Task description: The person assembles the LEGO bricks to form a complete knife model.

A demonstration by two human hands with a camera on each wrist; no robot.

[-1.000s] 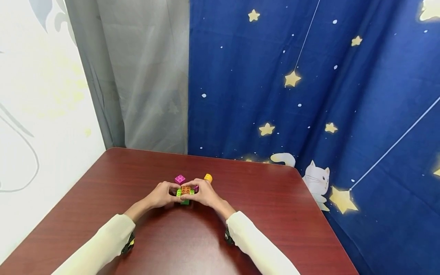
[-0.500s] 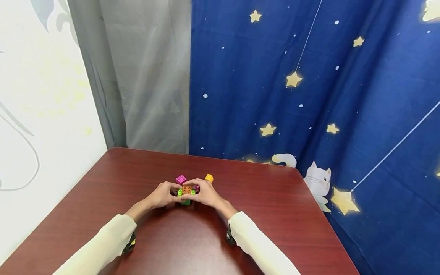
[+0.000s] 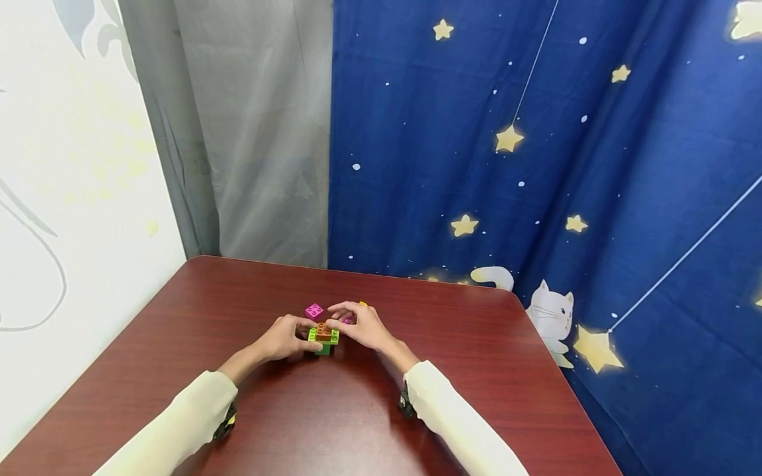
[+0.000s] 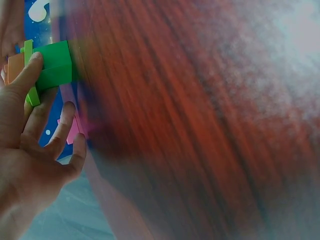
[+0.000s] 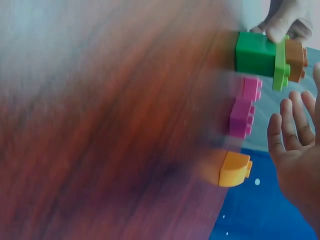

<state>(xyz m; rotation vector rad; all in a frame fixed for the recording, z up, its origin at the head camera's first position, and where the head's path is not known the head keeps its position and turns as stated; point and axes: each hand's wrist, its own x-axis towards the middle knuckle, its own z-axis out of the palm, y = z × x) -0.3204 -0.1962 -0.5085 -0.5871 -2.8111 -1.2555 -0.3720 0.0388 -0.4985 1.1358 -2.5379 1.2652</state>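
A small stack of toy building bricks stands near the middle of the table. Its base is a green brick [image 5: 255, 54], with a lime plate [image 5: 280, 67] above and an orange brick [image 5: 295, 61] on top. My left hand [image 3: 282, 338] holds the stack from the left, thumb on the near side and fingers behind. To the right of it is my right hand [image 3: 367, 327], holding nothing. In the right wrist view, that hand's fingers [image 5: 286, 127] are spread and apart from the bricks.
Behind the stack lies a magenta brick [image 3: 313, 311]. A second magenta brick [image 5: 241, 118] and a rounded yellow brick [image 5: 234, 170] sit close to my right hand. The dark red table [image 3: 476, 370] ends at a blue star-patterned curtain [image 3: 417, 165].
My right hand has let go of the stack and moved a little to the right, its fingers lifting off. My left hand keeps its hold in the same spot.
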